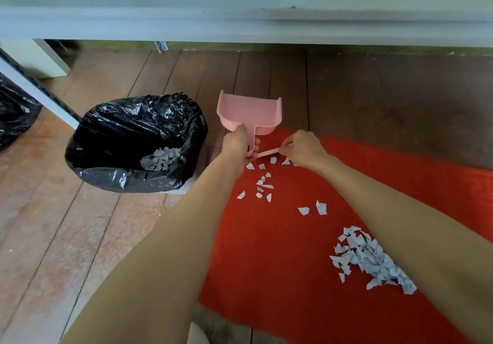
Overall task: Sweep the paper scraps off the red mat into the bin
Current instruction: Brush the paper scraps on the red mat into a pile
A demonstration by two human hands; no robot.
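Gripping the dustpan [250,114] by its handle at the red mat's [266,250] far corner, the left hand [237,143] steadies it while the right hand [301,148] pinches a thin pink brush [268,152]; the paper scraps [370,261], scattered nearby and heaped toward the mat's near side, look featherlight, needing gentle sweeps.

Background: brown wooden plank floor [80,223]. White horizontal beam [240,26] across the top, with a small metal bracket [162,46] just under it. Slanted white post [34,92] at left, black plastic bag [13,114] behind it. White rounded object [197,334] at bottom edge, cut off.
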